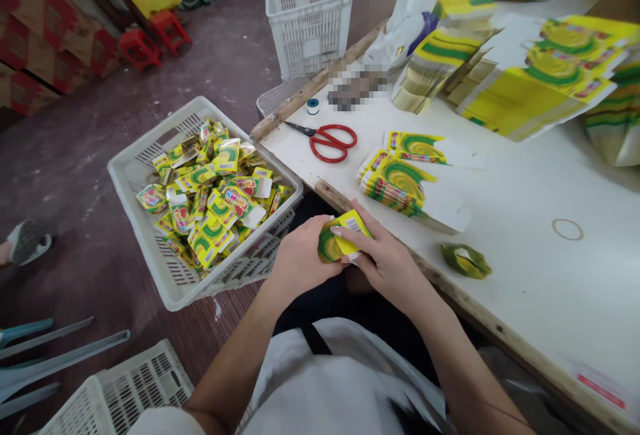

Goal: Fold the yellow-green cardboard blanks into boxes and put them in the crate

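Note:
Both my hands hold one small yellow-and-green printed carton [344, 236] just off the table's front edge, above my lap. My left hand [300, 258] is curled around its left side. My right hand [385, 258] pinches its right side, fingers closed over the barcode face. Close to my right hand a fanned stack of flat carton blanks [400, 185] lies on the white table [525, 268]. A white crate [145, 222] to the left holds several folded cartons [210, 195] of the same print.
Red-handled scissors [331, 140], a small tape roll [313, 106], a rubber band [567, 229] and a crumpled green scrap [466, 260] lie on the table. Big piles of blanks [540, 82] fill its far side. Another white basket [309, 12] stands on the floor; someone's shoe [27, 240] at left.

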